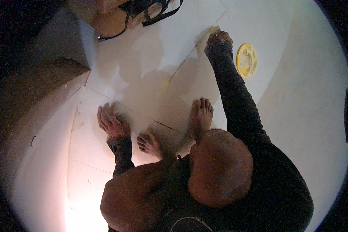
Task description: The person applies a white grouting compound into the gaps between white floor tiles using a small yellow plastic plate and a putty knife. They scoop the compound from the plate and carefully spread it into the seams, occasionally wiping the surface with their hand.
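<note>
My right hand point(219, 38) reaches far out over the pale tiled floor point(282, 23), beside a dark joint line. Its fingers are closed on a small pale yellow piece point(215, 29); the kind is too unclear to tell. Just right of that wrist lies a round yellow lid point(246, 60), smeared with a pale substance. Lower left, my left hand point(112, 121) rests on the floor with its fingers spread apart and holds nothing. A pale yellow smear point(165, 83) marks the end of the joint line between the hands.
My bare feet point(202, 114) and bent knees point(220, 170) take up the lower middle. At the top left are a brown box-like object point(108, 21) and a black strap point(162, 15). A wall point(46, 123) runs along the left, with bright light at the lower left.
</note>
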Motion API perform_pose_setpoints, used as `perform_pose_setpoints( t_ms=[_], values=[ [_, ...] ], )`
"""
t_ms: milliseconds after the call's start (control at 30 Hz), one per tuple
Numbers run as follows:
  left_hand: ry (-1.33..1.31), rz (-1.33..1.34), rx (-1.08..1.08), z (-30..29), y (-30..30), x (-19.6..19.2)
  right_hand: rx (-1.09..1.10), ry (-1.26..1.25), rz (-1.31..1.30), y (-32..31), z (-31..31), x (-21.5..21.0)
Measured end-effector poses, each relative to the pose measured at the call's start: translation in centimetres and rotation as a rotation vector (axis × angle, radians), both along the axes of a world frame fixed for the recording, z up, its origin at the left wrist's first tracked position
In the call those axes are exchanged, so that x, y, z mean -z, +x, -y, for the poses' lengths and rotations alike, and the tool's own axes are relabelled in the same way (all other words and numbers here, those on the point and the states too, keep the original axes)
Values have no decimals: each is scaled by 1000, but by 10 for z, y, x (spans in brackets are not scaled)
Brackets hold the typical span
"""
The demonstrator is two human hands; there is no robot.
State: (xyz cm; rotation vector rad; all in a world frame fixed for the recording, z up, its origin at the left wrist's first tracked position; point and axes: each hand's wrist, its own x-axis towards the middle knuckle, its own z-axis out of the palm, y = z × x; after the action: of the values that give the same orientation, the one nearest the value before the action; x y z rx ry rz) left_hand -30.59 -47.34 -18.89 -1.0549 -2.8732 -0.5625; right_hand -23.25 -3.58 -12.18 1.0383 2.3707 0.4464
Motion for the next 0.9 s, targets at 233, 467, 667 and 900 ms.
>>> perform_pose_setpoints(
  t_ms=[233,467,667,900],
  values=[
    [-32,-20,-32,2,0,-4,-79,-92,-49,5,48,22],
    [17,20,-13,-2,5,6,134,-382,-10,19,75,-10],
    [15,12,12,-5,3,13,252,-437,-181,28,99,-11],
    [19,-165,111,27,-9,13,434,-943,-979,90,89,33]
  ],
)
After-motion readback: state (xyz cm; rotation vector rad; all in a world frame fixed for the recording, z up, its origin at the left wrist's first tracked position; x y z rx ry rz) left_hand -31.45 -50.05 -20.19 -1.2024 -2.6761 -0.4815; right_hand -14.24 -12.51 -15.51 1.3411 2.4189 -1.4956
